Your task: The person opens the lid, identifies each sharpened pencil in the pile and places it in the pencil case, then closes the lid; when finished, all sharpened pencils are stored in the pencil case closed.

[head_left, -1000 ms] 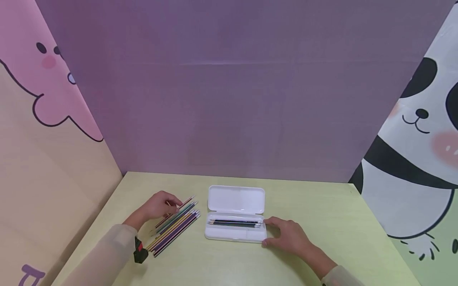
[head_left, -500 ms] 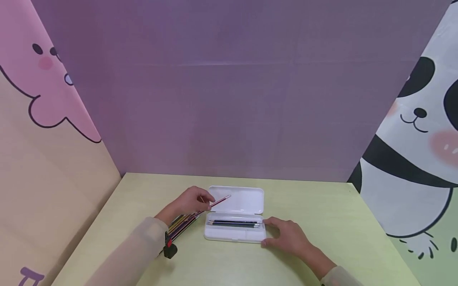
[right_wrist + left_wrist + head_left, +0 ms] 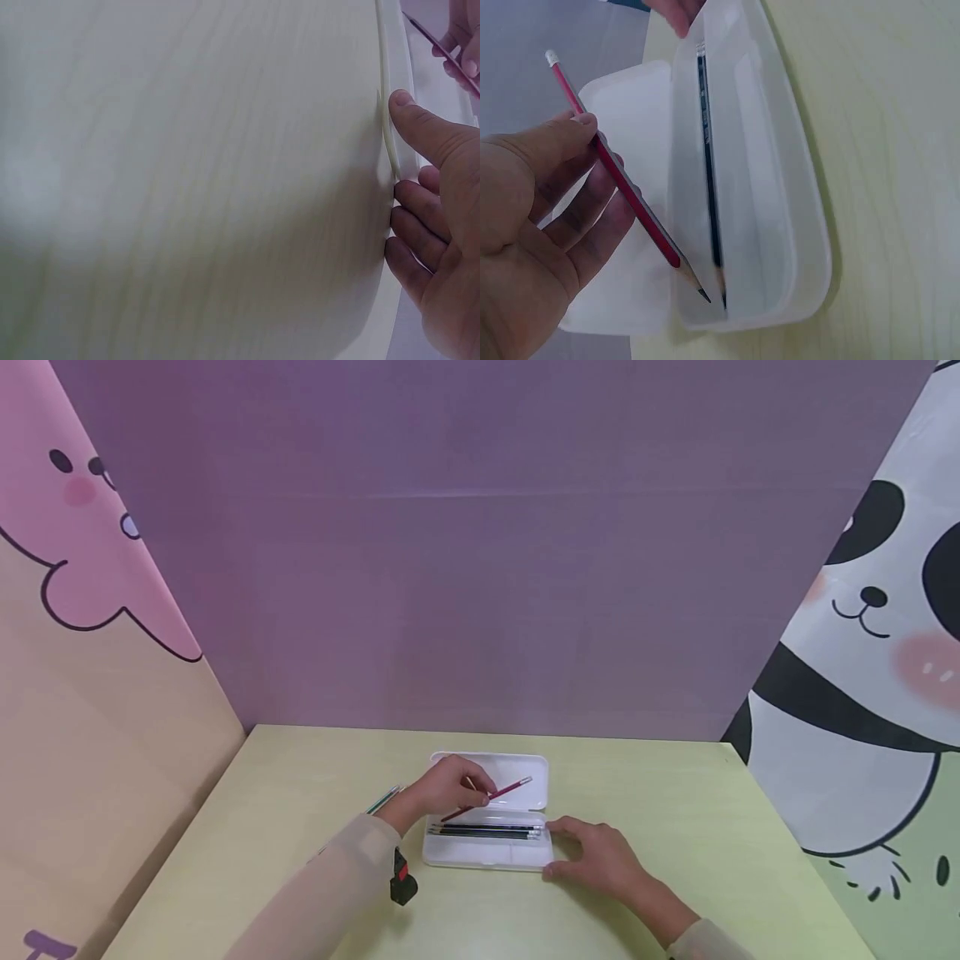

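Observation:
My left hand (image 3: pixel 448 789) pinches a red pencil (image 3: pixel 634 196) between thumb and fingers, over the open white pencil case (image 3: pixel 487 863). In the left wrist view the pencil slants, its white eraser end up and its sharpened tip low over the back compartment. Dark pencils (image 3: pixel 483 832) lie lengthwise in that compartment. At the case's right end, my right hand (image 3: pixel 600 856) holds it, the thumb (image 3: pixel 420 124) at the front corner and the index finger at the back one. The case's lid (image 3: pixel 622 225) lies folded back on the far side, partly behind my left hand.
Left of the case, more pencils (image 3: pixel 383 799) lie on the pale wooden table (image 3: pixel 637 785), mostly hidden by my left forearm and sleeve (image 3: pixel 330 881). A purple panel (image 3: pixel 480 610) rises behind the table's far edge. Side walls carry cartoon prints.
From the pencil pile, my left hand has moved right with the red pencil, now above the case. My right hand has stayed at the case's right end.

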Demonstrator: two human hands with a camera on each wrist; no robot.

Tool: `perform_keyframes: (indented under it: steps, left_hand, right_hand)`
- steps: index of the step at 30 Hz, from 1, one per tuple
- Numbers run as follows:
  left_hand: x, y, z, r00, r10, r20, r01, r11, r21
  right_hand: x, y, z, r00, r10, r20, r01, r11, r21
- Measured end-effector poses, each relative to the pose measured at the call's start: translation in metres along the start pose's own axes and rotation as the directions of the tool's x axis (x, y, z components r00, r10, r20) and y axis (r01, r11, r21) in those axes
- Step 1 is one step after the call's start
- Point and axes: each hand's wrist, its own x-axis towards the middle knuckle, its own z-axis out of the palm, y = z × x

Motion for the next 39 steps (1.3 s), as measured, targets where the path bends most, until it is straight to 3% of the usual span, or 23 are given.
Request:
perform_keyframes:
  steps: [9, 17, 29, 39]
  left_hand:
    - [0.009, -0.008, 0.021, 0.998, -0.052, 0.022, 0.052, 0.999, 0.002]
    - [0.003, -0.014, 0.03, 0.996, -0.055, 0.066, 0.051, 0.997, 0.056]
    - [0.001, -0.015, 0.039, 0.999, -0.013, 0.035, 0.006, 0.982, 0.189]
    - [-0.003, -0.019, 0.04, 0.999, -0.033, 0.021, 0.028, 0.985, 0.168]
  right_hand:
    - [-0.001, -0.001, -0.002, 1.0, -0.022, -0.003, 0.022, 1.0, 0.01]
    - [-0.001, -0.002, -0.001, 1.0, -0.013, 0.005, 0.013, 1.0, 0.008]
    - [0.0, -0.003, -0.001, 1.0, 0.0, 0.002, 0.0, 1.0, 0.017]
    - [0.001, 0.004, 0.004, 1.0, -0.005, -0.007, 0.005, 1.0, 0.003]
